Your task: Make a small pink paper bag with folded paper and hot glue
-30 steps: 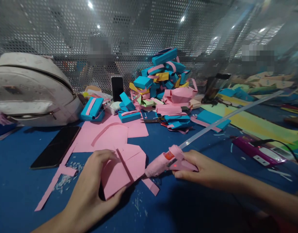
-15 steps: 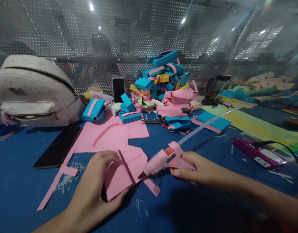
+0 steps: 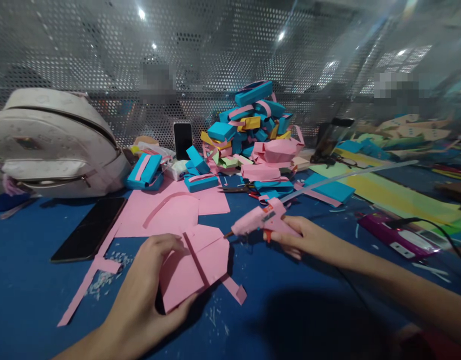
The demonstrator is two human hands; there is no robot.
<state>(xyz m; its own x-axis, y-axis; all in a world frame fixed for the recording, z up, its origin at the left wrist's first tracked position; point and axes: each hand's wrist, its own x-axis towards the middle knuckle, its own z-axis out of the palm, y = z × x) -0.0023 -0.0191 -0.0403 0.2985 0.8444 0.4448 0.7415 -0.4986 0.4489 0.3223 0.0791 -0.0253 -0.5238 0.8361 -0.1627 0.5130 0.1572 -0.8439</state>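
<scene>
Holds folded pink paper (image 3: 181, 282) in a half-curled left hand (image 3: 146, 280) and a glue gun (image 3: 251, 219) in a curled right hand (image 3: 305, 237), above a littered blue table (image 3: 28, 295), before a perforated screen (image 3: 215, 50).

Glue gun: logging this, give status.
Left grip holding folded pink paper. Right grip holding glue gun, nozzle near paper's edge. Pink strip nearby, not blocking nozzle.
</scene>
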